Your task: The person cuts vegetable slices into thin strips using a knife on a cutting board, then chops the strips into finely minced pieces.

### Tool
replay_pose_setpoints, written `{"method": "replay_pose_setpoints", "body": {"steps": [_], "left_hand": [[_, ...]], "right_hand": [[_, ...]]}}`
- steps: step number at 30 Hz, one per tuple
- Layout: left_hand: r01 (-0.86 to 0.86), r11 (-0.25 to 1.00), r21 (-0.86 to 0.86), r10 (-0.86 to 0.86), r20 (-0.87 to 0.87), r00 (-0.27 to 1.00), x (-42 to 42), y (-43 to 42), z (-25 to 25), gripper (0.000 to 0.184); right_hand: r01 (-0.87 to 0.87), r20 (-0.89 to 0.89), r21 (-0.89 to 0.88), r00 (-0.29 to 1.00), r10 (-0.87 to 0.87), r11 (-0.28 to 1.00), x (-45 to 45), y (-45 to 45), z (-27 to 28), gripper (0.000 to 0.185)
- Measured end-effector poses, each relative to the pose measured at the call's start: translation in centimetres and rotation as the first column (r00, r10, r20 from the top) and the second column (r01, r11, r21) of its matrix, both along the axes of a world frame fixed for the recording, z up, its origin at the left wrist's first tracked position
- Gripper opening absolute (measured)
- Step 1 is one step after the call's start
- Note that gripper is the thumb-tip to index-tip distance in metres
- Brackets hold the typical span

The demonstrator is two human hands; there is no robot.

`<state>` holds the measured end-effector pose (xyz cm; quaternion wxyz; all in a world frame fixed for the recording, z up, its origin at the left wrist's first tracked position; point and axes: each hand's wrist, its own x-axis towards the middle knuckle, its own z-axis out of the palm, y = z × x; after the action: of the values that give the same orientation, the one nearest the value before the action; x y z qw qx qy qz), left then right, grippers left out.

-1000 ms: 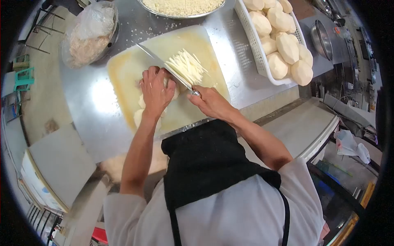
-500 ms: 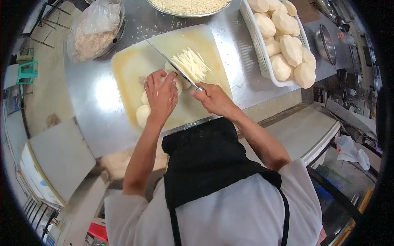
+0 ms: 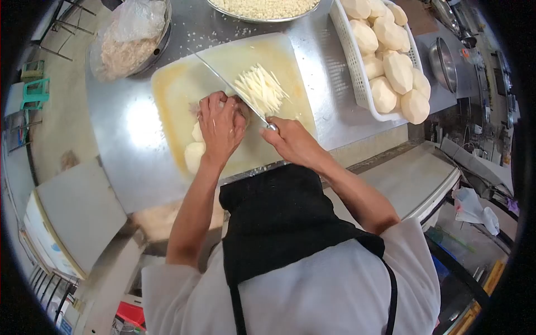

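On the metal tabletop (image 3: 120, 167), my cutting board (image 3: 268, 53) is partly covered by my hands, and the bowl of crumbs (image 3: 265, 8) is cut off at the top edge. My right hand (image 3: 293, 142) grips the knife (image 3: 220, 78), its handle mostly hidden, beside the pale strips (image 3: 259, 89); my left hand (image 3: 222, 127) curls over a piece I can barely make out.

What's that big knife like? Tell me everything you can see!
The knife has a long, shiny blade that looks like metal, seen nearly edge-on, so its full shape is unclear. The right hand grips the handle and hides most of it; a silvery bit shows. The blade slants over the cutting board, pointing away from the person, between the left hand and the pale strips.
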<state>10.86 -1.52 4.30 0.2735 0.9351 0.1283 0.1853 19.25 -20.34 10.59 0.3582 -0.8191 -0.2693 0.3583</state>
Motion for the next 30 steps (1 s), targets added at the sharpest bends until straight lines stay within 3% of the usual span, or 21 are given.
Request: {"method": "replay_pose_setpoints", "body": {"steps": [3,7,10,16,19,22,25,28,30], "left_hand": [[-0.029,1.0,-0.006,0.029,0.008,1.0,0.6,0.1,0.1,0.031],[-0.053,0.999,-0.01,0.053,0.04,0.998,0.6,-0.1,0.2,0.03],[-0.037,0.999,-0.032,0.038,0.015,0.999,0.6,0.1,-0.1,0.033],[-0.058,0.997,-0.046,0.061,0.067,0.996,0.8,0.2,-0.2,0.035],[-0.032,0.999,-0.036,0.032,-0.003,0.999,0.5,0.4,-0.3,0.036],[-0.007,0.999,-0.045,0.011,0.087,0.996,0.8,0.3,0.2,0.038],[-0.036,0.999,-0.037,0.04,0.107,0.993,0.9,0.2,0.1,0.036],[-0.043,0.998,-0.046,0.045,0.029,0.999,0.6,0.3,-0.1,0.03],[-0.041,0.998,-0.052,0.044,0.065,0.997,0.7,0.3,-0.2,0.03]], "right_hand": [[0.015,-0.007,0.026,1.0,-0.015,1.0,0.8,0.5,-0.1,0.045],[0.033,-0.105,-0.042,0.994,-0.038,0.999,-0.5,0.2,4.4,0.041],[0.006,-0.072,0.004,0.997,-0.006,1.0,0.1,0.4,0.4,0.041],[0.059,-0.08,-0.022,0.995,-0.06,0.998,-0.7,0.1,4.2,0.041],[0.006,-0.068,-0.009,0.998,-0.007,1.0,-0.4,0.5,1.8,0.043],[0.02,-0.142,-0.04,0.989,-0.025,0.999,0.4,1.0,1.0,0.045],[0.028,-0.063,-0.021,0.998,-0.03,0.999,-0.9,0.0,3.2,0.045],[0.013,-0.02,0.035,1.0,-0.012,0.999,-0.9,0.2,1.2,0.045],[-0.004,0.0,0.027,1.0,0.004,1.0,-0.3,0.6,0.1,0.047]]}}
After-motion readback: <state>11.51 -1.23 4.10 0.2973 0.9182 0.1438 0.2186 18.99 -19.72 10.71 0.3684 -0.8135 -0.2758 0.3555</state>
